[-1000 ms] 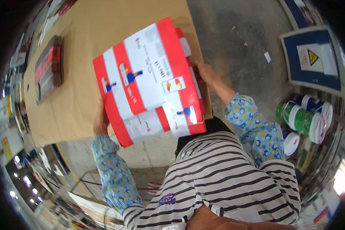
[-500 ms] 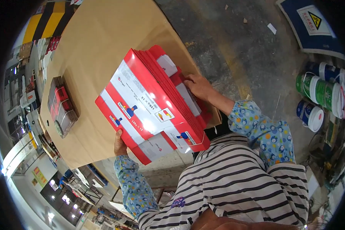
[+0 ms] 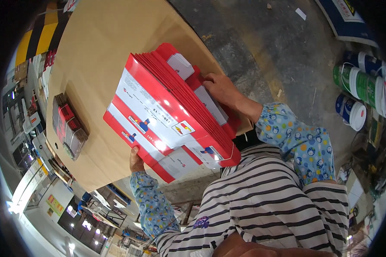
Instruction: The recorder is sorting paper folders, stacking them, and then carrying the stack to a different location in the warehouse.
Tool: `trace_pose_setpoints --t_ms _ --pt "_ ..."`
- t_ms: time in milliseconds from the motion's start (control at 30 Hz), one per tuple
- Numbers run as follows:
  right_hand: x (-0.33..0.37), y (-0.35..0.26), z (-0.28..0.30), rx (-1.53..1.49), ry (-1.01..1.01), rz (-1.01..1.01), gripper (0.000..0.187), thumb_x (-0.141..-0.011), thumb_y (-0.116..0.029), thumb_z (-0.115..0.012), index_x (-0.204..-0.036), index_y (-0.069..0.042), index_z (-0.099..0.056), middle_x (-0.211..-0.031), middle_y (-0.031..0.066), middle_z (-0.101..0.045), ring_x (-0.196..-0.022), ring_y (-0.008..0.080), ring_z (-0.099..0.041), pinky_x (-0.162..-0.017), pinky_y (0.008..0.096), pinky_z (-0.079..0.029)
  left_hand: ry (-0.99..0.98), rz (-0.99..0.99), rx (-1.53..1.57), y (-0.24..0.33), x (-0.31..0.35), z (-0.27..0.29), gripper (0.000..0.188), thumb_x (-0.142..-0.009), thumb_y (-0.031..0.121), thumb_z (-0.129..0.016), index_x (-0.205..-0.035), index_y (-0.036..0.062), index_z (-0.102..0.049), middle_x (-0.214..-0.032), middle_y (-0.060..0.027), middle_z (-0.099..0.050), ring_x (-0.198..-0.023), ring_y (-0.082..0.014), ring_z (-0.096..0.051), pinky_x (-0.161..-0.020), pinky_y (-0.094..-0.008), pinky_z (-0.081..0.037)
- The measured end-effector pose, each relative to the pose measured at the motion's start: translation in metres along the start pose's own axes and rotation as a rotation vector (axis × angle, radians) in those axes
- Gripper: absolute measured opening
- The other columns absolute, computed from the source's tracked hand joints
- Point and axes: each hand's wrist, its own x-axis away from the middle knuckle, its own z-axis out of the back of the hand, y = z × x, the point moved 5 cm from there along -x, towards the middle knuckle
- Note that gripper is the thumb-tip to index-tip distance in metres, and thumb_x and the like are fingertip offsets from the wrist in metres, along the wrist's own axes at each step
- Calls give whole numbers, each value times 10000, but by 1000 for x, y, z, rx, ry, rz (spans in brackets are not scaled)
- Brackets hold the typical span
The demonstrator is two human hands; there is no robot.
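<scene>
A thick stack of flat, folded red and white cartons (image 3: 158, 109) leans at a slant over the brown table, its layered edges facing right. A thin strap or string crosses its near end. My left hand (image 3: 136, 159) grips the near-left edge, thumb on the printed top face and the other fingers hidden beneath. On the far right side, my right hand (image 3: 224, 91) is closed on the stack's side flaps, its fingers bent against the red and white board; the fingertips are partly hidden.
The brown table (image 3: 111, 34) spreads ahead and left. On it lies another strapped bundle of red folded cartons (image 3: 67, 125). Green and blue buckets (image 3: 360, 85) lie on the floor (image 3: 296, 64) at right, below a blue board (image 3: 347, 23) with a warning sign.
The stack has tipped slightly, so more of its layered right edge shows, and it sits a little further left in view. Both hands keep their hold. The whole view has shifted a little.
</scene>
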Motion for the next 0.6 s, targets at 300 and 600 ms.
trace_pose_setpoints --t_ms 300,600 --pt "9 -18 -4 208 92 149 354 -935 -223 -433 -909 89 -599 -879 308 -605 -905 431 -583 -821 476 -458 27 31 172 -15 -4 5 874 -644 438 -818 -1322 31 -449 -1233 -99 -577 -1119 -261 -571 -971 -409 -474" --pt "7 -22 -13 59 119 -2 475 -984 -348 -383 -907 58 -618 -920 289 -621 -857 450 -592 -791 495 -445 27 21 147 -8 4 2 871 -671 454 -789 -1342 38 -422 -1254 -103 -555 -1142 -263 -552 -976 -408 -465"
